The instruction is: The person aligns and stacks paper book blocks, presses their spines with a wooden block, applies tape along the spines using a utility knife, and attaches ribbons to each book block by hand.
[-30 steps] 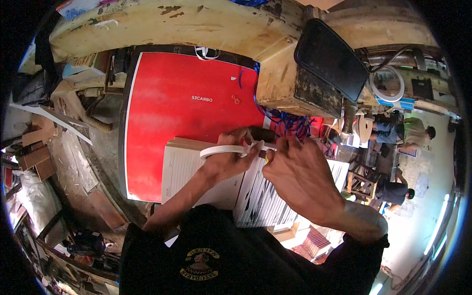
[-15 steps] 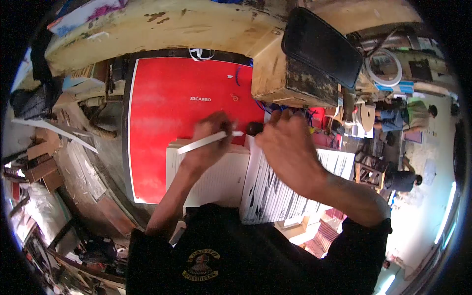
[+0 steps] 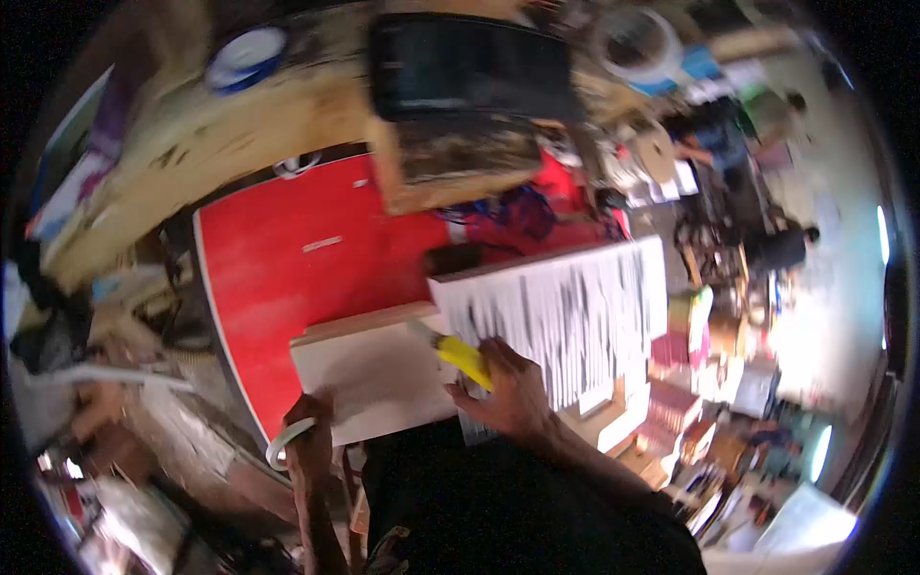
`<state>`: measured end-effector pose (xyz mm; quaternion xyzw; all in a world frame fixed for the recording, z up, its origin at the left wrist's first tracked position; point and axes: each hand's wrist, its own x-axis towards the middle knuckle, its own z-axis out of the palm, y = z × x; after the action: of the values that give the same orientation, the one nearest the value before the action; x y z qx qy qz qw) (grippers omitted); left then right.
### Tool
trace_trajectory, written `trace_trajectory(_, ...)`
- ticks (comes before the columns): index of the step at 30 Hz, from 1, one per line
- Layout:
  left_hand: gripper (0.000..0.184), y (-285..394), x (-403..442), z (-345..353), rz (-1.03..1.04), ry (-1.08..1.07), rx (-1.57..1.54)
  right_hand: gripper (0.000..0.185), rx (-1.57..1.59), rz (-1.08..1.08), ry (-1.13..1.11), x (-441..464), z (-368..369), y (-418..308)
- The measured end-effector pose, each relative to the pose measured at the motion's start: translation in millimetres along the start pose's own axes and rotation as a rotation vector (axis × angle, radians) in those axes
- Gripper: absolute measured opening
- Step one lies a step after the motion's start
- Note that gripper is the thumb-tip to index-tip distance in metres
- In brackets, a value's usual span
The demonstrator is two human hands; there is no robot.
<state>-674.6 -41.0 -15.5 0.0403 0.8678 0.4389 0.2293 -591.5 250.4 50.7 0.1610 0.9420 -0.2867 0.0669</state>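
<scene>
My left hand (image 3: 309,436) is closed around a roll of white tape (image 3: 287,443) at the lower left corner of a light book block (image 3: 374,379). Between the thumb and fingers of my right hand (image 3: 508,388) is a yellow cutter (image 3: 464,361), its tip over the block's upper right part. To the right stands a long stack of white paper sections (image 3: 565,316) with dark marks on the edges. Both lie on a red board (image 3: 287,259). Motion blurs the view.
A black tray-like object (image 3: 470,69) rests on a worn block (image 3: 470,158) at the top. A dark object (image 3: 452,259) lies behind the paper stack. Two people (image 3: 778,249) (image 3: 762,120) are at the right, among cartons and stacked books.
Both hands have moved down towards my body and apart. The yellow cutter now shows clearly in my right hand. The book block shows a plain surface instead of lined pages. The view has shifted.
</scene>
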Motion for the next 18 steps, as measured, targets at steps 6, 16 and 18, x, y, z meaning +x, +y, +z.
trace_trajectory(6, 0.041, -4, 12, -15, -0.135, -0.064, -0.049, 0.055, -0.093, 0.060, 0.220, -18, -18, 25)
trace_trajectory(16, 0.024, 60, 8, -10, 0.374, 0.242, 0.282, 0.046, -0.308, 0.041, 0.809, -51, -44, 71)
trace_trajectory(18, 0.037, 107, -14, 5, 0.358, 0.005, -0.007, 0.034, 0.185, 0.090, 0.750, -70, -41, 44)
